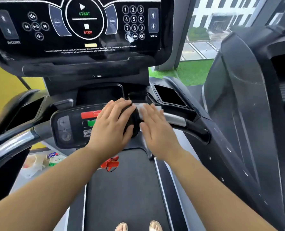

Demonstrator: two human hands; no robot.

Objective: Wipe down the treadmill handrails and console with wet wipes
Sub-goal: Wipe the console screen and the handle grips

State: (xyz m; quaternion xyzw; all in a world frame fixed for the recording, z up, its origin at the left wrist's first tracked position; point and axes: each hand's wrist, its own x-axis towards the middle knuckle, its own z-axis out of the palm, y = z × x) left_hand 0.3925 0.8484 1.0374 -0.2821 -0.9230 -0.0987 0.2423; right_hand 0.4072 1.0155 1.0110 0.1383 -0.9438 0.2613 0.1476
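The black treadmill console (81,50) with START and STOP buttons fills the top of the head view. Below it a control pod (68,127) sits between the left handrail (13,144) and the right handrail (176,120). My left hand (111,124) lies flat on the pod's right end, fingers apart, covering part of the red and green buttons. My right hand (155,129) presses a white wet wipe (141,108) against the joint where the pod meets the right handrail. Most of the wipe is hidden under my palm.
A red safety clip (111,163) hangs over the treadmill belt (125,189). Wipe packs (55,160) and a plastic bag (31,167) lie on the floor at left. A second treadmill (246,114) stands close on the right. Open pockets (168,95) flank the pod.
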